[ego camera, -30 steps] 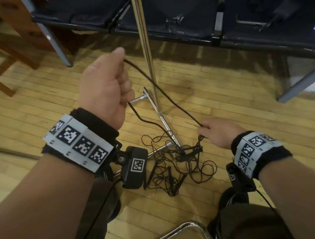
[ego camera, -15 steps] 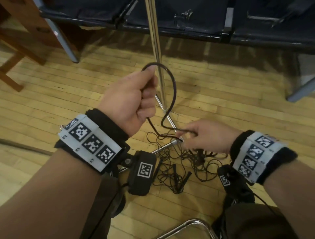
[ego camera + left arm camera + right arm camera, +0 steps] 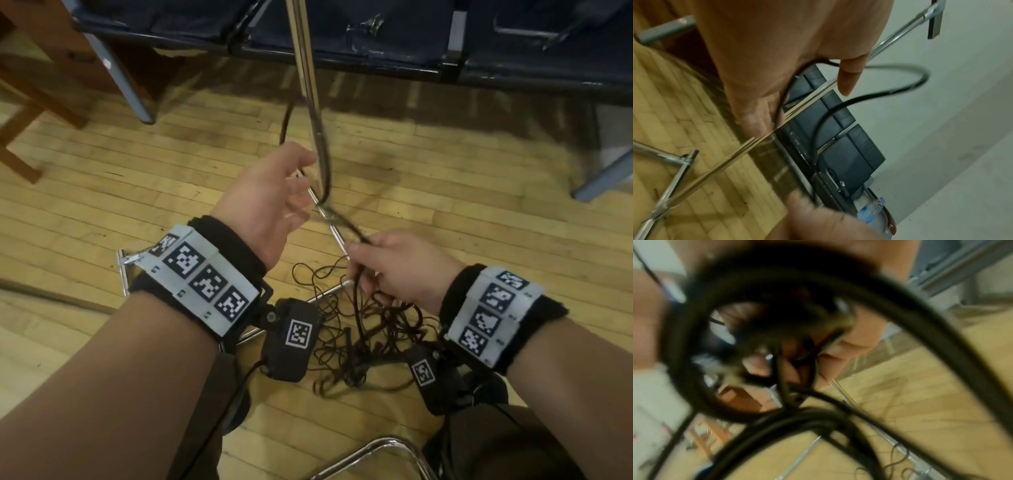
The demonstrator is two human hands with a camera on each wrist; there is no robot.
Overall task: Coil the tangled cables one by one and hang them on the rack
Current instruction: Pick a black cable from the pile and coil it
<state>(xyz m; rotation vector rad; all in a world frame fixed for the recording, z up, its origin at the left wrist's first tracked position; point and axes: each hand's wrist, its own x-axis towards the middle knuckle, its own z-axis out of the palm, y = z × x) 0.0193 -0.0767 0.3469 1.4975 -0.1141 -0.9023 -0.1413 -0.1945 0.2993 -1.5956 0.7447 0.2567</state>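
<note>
A thin black cable (image 3: 327,171) arcs up past the chrome rack pole (image 3: 303,61) and comes down to my right hand (image 3: 356,250), which pinches it just above the rack's base bar (image 3: 337,236). My left hand (image 3: 303,181) is held up beside the pole with fingers loosely spread. In the left wrist view the cable loop (image 3: 900,87) runs through the crook of the thumb (image 3: 849,76). The right wrist view is blurred; fingers (image 3: 851,344) curl round cable strands (image 3: 813,356). The tangled cable pile (image 3: 359,339) lies on the floor under both wrists.
Dark blue bench seats (image 3: 376,37) on metal legs (image 3: 137,102) stand behind the rack. Wooden furniture (image 3: 30,78) sits at far left. A chrome chair tube (image 3: 387,445) is close by my knees. The floor is wooden planks (image 3: 479,205).
My left hand came down and right toward the right hand and loosened from a fist to spread fingers. The right hand lifted the cable, so the taut strand became a loop.
</note>
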